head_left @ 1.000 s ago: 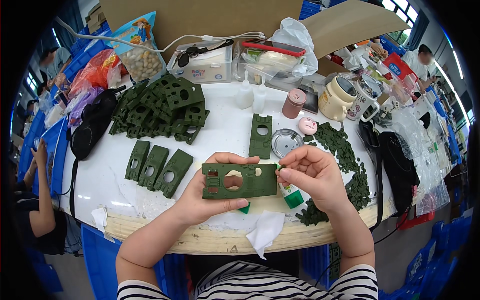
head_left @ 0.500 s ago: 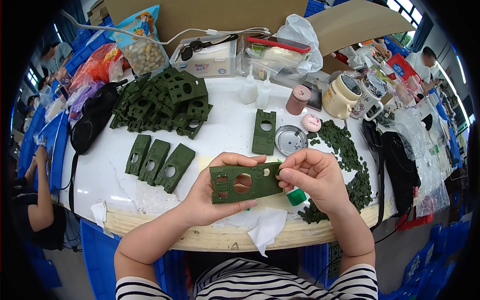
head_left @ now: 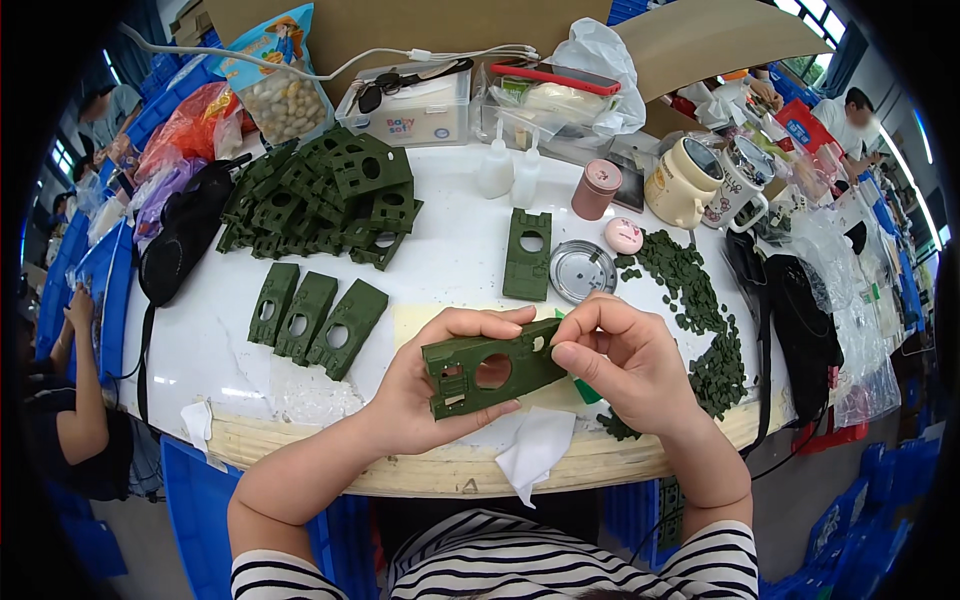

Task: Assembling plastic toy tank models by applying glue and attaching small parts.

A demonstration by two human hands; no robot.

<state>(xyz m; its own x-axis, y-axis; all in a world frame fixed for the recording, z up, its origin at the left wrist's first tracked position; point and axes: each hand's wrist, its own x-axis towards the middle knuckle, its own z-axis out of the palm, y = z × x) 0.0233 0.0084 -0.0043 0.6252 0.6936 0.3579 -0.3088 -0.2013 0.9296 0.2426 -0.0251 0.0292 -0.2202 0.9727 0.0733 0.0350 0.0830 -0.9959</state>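
On our side of the round metal dish (head_left: 583, 272), our left grip (head_left: 412, 388) clamps the green toy-tank hull (head_left: 530, 368); whether our right grip (head_left: 632, 362) pinches its end, we cannot tell. It looks light, stiff, best held by its long edges.

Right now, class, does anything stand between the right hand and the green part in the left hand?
Nothing visible does: the right hand has its fingertips at the right end of the green part, which the left hand holds. Whether they pinch anything is hidden.
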